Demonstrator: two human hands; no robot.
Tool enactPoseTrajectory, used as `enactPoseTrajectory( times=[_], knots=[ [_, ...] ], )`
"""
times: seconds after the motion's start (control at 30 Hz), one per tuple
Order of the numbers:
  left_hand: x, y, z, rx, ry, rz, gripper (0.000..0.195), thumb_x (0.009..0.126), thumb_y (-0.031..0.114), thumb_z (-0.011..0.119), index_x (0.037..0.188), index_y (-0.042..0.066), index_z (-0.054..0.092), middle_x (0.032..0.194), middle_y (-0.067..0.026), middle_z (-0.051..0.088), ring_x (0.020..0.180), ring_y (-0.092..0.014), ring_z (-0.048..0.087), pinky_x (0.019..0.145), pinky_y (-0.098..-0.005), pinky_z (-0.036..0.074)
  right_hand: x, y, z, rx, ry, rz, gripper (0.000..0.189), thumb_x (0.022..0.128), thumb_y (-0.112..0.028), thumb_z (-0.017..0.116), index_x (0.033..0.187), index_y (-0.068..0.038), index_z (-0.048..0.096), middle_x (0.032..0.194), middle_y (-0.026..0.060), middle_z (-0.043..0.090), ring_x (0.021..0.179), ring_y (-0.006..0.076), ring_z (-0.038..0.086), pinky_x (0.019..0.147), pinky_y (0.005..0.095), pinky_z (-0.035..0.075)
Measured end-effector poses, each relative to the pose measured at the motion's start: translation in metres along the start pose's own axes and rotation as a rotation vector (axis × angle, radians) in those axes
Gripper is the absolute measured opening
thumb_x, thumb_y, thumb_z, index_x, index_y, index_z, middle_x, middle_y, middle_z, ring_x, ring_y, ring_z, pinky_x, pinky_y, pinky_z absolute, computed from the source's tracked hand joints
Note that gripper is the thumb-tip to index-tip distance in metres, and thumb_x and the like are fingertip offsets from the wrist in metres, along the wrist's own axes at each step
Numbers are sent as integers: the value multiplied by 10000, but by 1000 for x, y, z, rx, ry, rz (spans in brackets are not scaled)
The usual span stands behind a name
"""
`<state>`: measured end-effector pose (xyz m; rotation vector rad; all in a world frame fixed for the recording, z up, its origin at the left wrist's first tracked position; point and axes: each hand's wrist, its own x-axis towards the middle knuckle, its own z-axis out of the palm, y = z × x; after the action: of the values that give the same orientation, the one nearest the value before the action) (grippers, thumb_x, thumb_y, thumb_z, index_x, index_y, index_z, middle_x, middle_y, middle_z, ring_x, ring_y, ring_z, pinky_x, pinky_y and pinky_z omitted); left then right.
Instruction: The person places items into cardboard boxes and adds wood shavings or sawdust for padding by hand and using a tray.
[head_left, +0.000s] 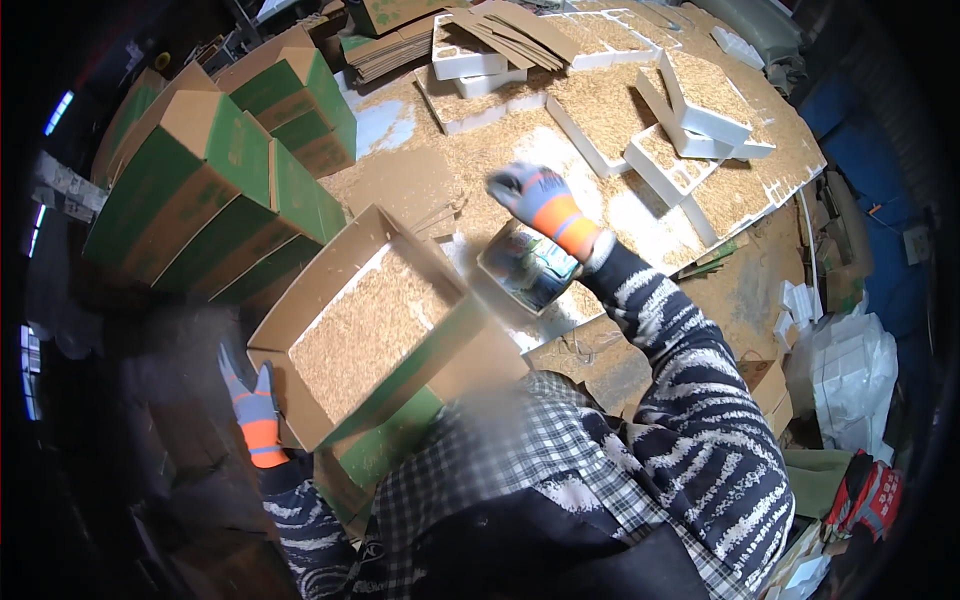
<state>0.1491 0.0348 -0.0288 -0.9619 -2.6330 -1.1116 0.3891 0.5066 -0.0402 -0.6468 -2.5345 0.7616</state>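
Observation:
An open cardboard carton (367, 330) with green printed sides stands before me, tilted in view, holding a layer of loose tan husk-like material (375, 326). My left hand (255, 409), in a grey and orange work glove, is at the carton's left end wall with thumb and fingers apart; whether it presses on the wall I cannot tell. My right hand (534, 193), gloved alike, is above a small open box (486, 262) with colourful printed contents (534, 270). Its fingers look curled and blurred, and what is under them is hidden.
Green and brown cartons (240, 180) are stacked at the left. White foam trays (675, 172) and husk-like material cover much of the table (409, 169). Flat cardboard pieces (517, 34) lie on trays at the back. A clear plastic bag (844, 375) of white material stands at the right.

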Motion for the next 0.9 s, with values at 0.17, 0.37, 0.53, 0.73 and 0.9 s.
enactPoseTrajectory(
  times=[0.17,0.37,0.53,0.73,0.9],
  knots=[
    [127,171,44,-222,-349,120,572,821,21,606,1367,16,435,1349,-147,502,1239,-222,471,1031,-308,356,-80,84,75,-306,-285,82,376,863,-416,553,1154,-190,629,1200,120,546,1154,302,475,980,428,371],
    [264,141,224,-10,-1040,181,616,821,225,651,1370,50,437,1368,-144,495,1247,-258,480,1040,-331,358,-85,98,90,-119,-170,25,202,827,-336,573,941,-238,709,1013,59,616,981,290,560,858,399,445],
    [256,57,348,606,-1102,332,1122,625,628,717,1477,100,213,1499,-262,201,1369,-443,214,1102,-477,249,-82,83,65,125,216,-201,166,720,-183,699,881,-146,683,967,71,644,889,294,602,776,405,485],
    [182,61,373,755,-909,300,1204,591,637,733,1496,114,137,1502,-300,130,1371,-504,135,1076,-573,215,-51,3,-1,257,541,-209,233,714,-175,731,933,-115,680,964,90,630,938,270,593,766,379,477],
    [203,64,352,474,-1062,376,982,661,465,732,1460,122,274,1465,-273,274,1331,-438,300,1076,-457,299,-23,-78,14,413,-45,-725,352,821,-235,623,1145,-101,605,1182,92,579,1138,270,518,942,419,424]
  ],
)
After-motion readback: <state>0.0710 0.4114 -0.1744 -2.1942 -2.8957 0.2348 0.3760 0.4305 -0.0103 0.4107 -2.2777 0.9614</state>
